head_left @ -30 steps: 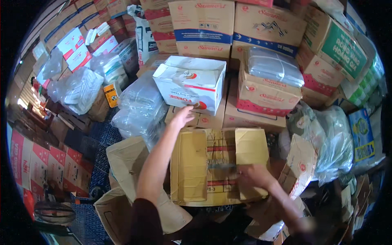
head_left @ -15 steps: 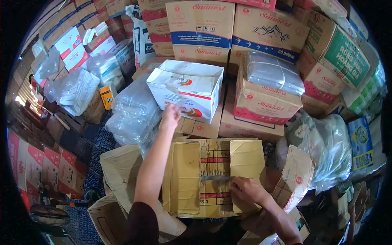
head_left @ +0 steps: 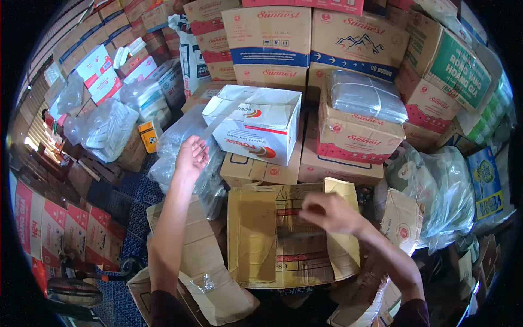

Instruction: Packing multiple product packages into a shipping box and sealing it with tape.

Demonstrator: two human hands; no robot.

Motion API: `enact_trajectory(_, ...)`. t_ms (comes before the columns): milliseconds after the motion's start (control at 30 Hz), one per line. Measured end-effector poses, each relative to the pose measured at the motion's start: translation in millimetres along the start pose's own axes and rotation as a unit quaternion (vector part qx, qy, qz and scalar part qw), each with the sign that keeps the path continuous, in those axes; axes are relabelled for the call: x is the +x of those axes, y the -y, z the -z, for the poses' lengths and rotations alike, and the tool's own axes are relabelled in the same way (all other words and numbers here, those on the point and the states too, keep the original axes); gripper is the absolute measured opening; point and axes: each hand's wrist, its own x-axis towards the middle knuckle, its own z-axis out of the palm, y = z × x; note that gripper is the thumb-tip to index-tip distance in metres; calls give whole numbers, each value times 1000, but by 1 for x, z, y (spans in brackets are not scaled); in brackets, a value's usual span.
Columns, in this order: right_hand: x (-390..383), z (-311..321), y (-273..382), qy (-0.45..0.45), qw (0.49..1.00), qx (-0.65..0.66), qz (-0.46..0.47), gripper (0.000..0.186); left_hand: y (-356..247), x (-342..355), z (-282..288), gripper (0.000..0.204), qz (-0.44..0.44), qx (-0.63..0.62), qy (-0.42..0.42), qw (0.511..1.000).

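Note:
A flattish brown carton [head_left: 303, 256] lies in front of me, its two side flaps folded inward over a strip of printed board. My left hand [head_left: 192, 156] is raised left of the white box [head_left: 261, 136], fingers curled. From its fingertips a strip of clear tape [head_left: 224, 115] appears to run up across the white box. My right hand [head_left: 333, 212] hovers over the carton near its right flap [head_left: 343, 240]. Its fingers are bent together and somewhat blurred; whatever they hold, if anything, is hidden.
Opened cardboard [head_left: 215, 278] flanks the carton on the left, with another upright piece [head_left: 400, 223] on the right. Stacked cartons [head_left: 267, 38] rise behind. Clear plastic bags [head_left: 185, 147] bulge beside the white box, and more plastic [head_left: 444, 191] sits at right. A fan [head_left: 73, 289] stands lower left.
My left hand has moved left and drawn back from the white box, and the clear strip now shows. My right hand has lifted off the carton's right flap, which stands up slightly.

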Motion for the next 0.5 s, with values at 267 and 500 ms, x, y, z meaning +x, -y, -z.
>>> enact_trajectory(267,136,-4,7,-247,920,-244,180,35,-11,-40,-86,22,-7,15,111,994)
enact_trajectory(500,205,36,-7,-295,870,-319,232,21,-19,-38,-130,24,-82,98,160,979)
